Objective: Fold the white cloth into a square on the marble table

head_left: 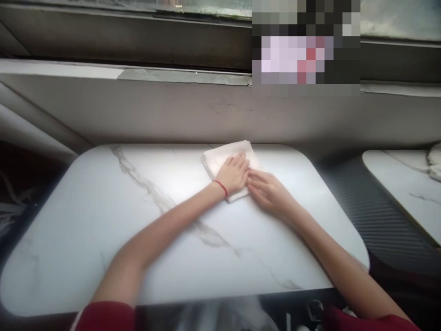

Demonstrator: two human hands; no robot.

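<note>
Cloth (217, 159) lies on the table (76, 230) beneath the flattened left hand (234, 174), the right hand (270, 191) loosely spread just beside.

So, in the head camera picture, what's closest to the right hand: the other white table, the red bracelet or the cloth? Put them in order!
1. Cloth: right by the right hand's fingertips, under the left hand.
2. Red bracelet: worn just behind the left hand.
3. Other white table: off at the picture's right edge.

daylight from window (213, 8) | glare on tabletop (282, 158) | side edges dim, blurred | pixelated patch (306, 48) top right
</note>
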